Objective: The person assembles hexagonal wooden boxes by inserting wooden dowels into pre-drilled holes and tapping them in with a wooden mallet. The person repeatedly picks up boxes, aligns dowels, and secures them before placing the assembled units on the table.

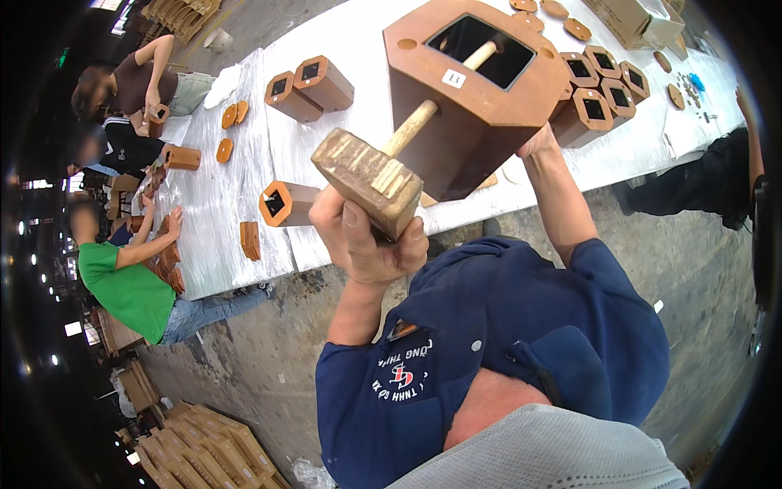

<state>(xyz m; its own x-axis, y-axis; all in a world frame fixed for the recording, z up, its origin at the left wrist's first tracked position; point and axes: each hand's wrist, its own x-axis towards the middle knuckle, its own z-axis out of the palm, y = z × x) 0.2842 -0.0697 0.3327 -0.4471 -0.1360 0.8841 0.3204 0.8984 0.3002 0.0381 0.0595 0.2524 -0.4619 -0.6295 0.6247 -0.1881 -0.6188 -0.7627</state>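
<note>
My left hand [366,240] is closed round a rough wooden block [366,175], thumb and fingers pressing its lower end. A pale round stick [411,129] runs from the block to the side of a large brown eight-sided wooden box [456,151]. Inside the box's dark square opening shows a similar pale stick [481,55]; I cannot tell whether both are one piece. The box is held up, tilted, over the table, with a small white label on its top face. My right hand [535,140] grips the box's right lower side, its fingers mostly hidden behind it.
A long table [236,269] wrapped in clear film carries several similar boxes [590,114], a lone box [287,204] on its side, and oval wooden pieces [577,30]. Co-workers, one in a green shirt [130,281], work at the left; another person [692,179] stands at the right.
</note>
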